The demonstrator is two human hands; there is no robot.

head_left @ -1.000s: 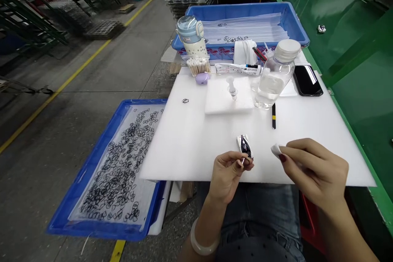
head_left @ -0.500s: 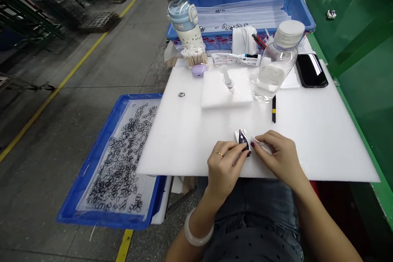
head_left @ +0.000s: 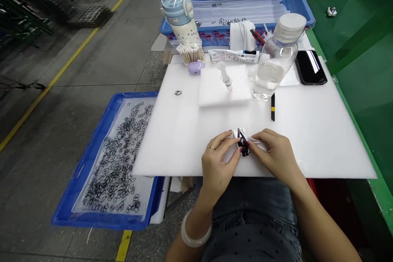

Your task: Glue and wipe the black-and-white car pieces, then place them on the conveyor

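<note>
Near six o'clock on the white board (head_left: 325, 139), the small dark-and-white piece (head_left: 242, 141) lies eleven to five between our hands. Our left hand (head_left: 217, 166) touches its nine-o'clock side, fingers slightly parted, a firm pinch impossible to tell; at three, our right hand (head_left: 278, 155) pinches a white cloth (head_left: 257, 141) beside it.

White bangle (head_left: 196, 231), gold ring (head_left: 211, 147), blue jeans (head_left: 253, 196)

Near the table's (head_left: 325, 139) front edge, fingers (head_left: 229, 144) partly hide the piece (head_left: 245, 152) and cloth (head_left: 257, 141); the tube's (head_left: 230, 55) print is illegible.
</note>
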